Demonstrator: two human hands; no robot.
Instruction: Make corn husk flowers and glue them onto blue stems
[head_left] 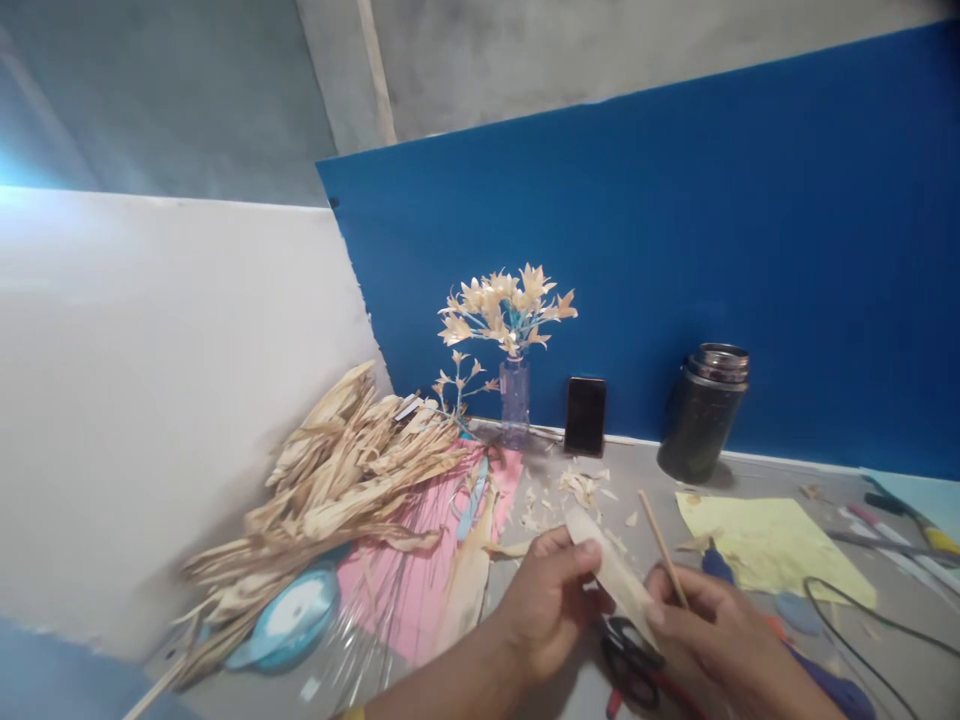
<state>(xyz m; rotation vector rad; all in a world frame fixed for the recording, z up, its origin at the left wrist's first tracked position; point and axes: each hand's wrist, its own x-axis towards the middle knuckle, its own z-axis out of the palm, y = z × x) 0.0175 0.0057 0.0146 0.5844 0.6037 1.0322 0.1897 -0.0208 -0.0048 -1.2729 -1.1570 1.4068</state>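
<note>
A pale strip of dried corn husk (pixel 611 562) stretches between my two hands above the table. My left hand (pixel 544 605) pinches its upper end between thumb and fingers. The lower end sits under the thumb of my right hand (pixel 709 625), which also grips a thin wooden stick (pixel 660 540) that points up and left. Just below the husk lie black-handled scissors (pixel 630 660), partly covered by my hands. Small husk scraps (pixel 581 485) are scattered behind my left hand.
Left are a heap of dried husks (pixel 345 470), a blue tape roll (pixel 296 615) and pink paper (pixel 390 590) with thin wires. A vase (pixel 514 405) of husk flowers (pixel 510 305), a phone (pixel 585 415) and a dark flask (pixel 703 415) stand behind. Yellow paper (pixel 780 545) and a cable (pixel 862 612) lie right.
</note>
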